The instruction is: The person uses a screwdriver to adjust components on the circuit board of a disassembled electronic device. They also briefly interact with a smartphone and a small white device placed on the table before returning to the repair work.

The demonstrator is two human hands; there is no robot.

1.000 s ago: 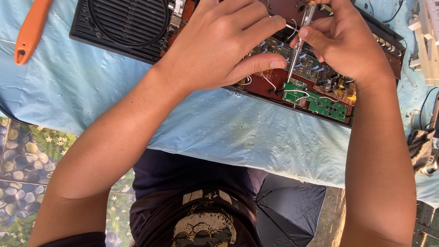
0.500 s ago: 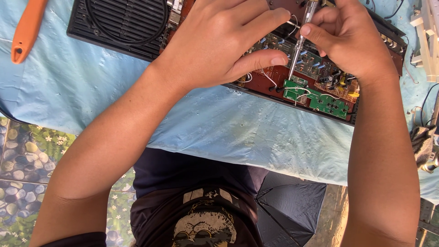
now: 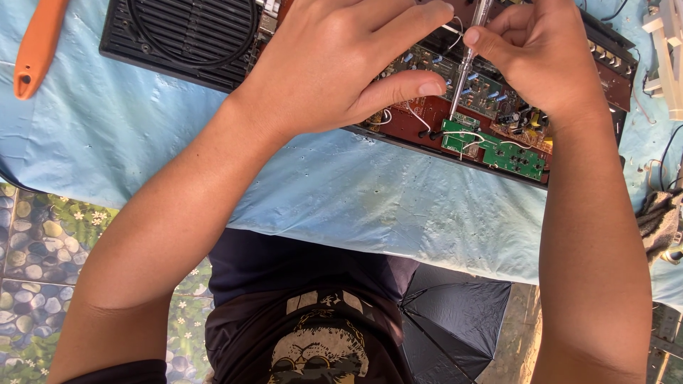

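Blue plastic sheeting [image 3: 341, 192] covers the bench as the right hand [image 3: 548, 60] pinches a slim screwdriver [image 3: 466, 67] at twelve o'clock over fragile-looking circuit boards [image 3: 498, 146], best gripped by their edges, the left hand [image 3: 341, 64] spread flat, holding nothing.

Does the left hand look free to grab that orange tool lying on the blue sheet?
Probably not at once: the left hand rests on the opened device, while the orange tool lies apart at the far left of the blue sheet. Nothing blocks the way.
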